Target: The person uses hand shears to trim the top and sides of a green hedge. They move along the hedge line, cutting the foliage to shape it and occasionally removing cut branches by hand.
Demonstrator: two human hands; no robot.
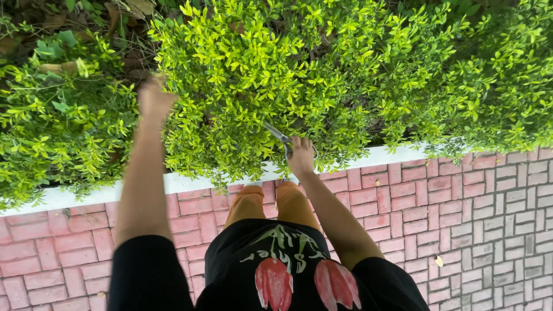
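My right hand (300, 156) grips the scissors (280, 138) in the hedge (322, 75); my left hand (154, 99) touches leaves, its fingers unclear to me.

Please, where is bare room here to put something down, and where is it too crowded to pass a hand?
Bare brick paving lies right of the right hand, below the white curb; more paving lies left of the left arm. The hedge is dense, crowding the scissors and left hand.

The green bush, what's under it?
Under the green bush, a white curb shows, with red brick paving below. Leaves hide its stems and soil. The right hand pokes scissors in.
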